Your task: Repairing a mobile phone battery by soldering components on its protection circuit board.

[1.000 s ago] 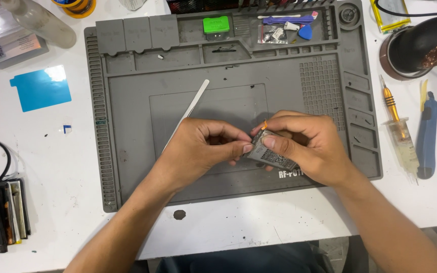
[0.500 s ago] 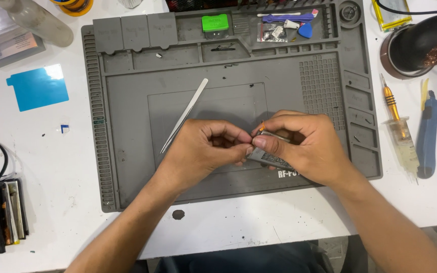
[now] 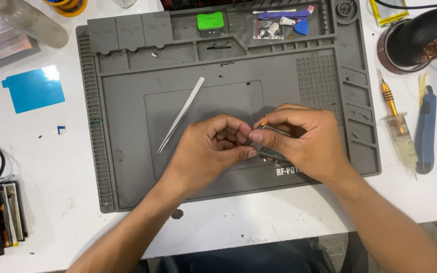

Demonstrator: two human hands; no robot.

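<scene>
Left hand: our left hand [image 3: 206,151] has its fingers curled in, tips pressed to the near end of a small grey electronic part [image 3: 269,151]; we pinch it rather than grip it whole.
Right hand: our right hand [image 3: 304,144] closes around the same part from the far side, thumb and forefinger shut on it; a small orange tip [image 3: 264,121] shows just above these fingers, and we cannot tell what it belongs to.
Part: it sits between both sets of fingers, held just above the grey work mat [image 3: 127,167], mostly hidden.
Progress: we judge the work to be mid-way, the part in hand and being worked on, nothing yet set down; what has been fitted or removed we cannot tell.
Unused: the steel tweezers [image 3: 180,115] lie on the mat left of our fingers, untouched.
Right of fingers: a syringe [image 3: 400,139] and a blue-handled tool [image 3: 425,136] rest on the white tabletop [image 3: 259,222].
</scene>
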